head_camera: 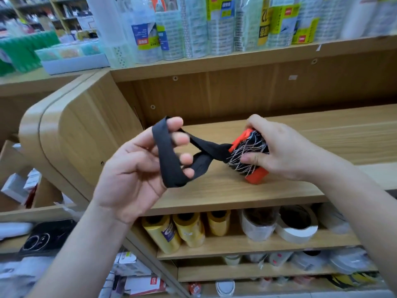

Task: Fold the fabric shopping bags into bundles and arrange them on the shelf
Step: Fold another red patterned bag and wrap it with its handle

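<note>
A fabric shopping bag is rolled into a tight bundle (249, 155), black with white scribble lines and orange edges. My right hand (277, 149) grips the bundle just above the wooden shelf board (214, 190). The bag's black handle strap (169, 155) stretches out to the left as a loop. My left hand (137, 168) has its fingers hooked through that loop and holds it spread, palm towards me. The strap is twisted where it meets the bundle.
Wrapped rolls with labels (193, 29) crowd the shelf above. Yellow tape rolls (182, 231) and white tape rolls (296, 224) fill the shelf below. The shelf unit's rounded wooden end panel (71, 130) stands at left. A black phone (43, 237) lies lower left among boxes.
</note>
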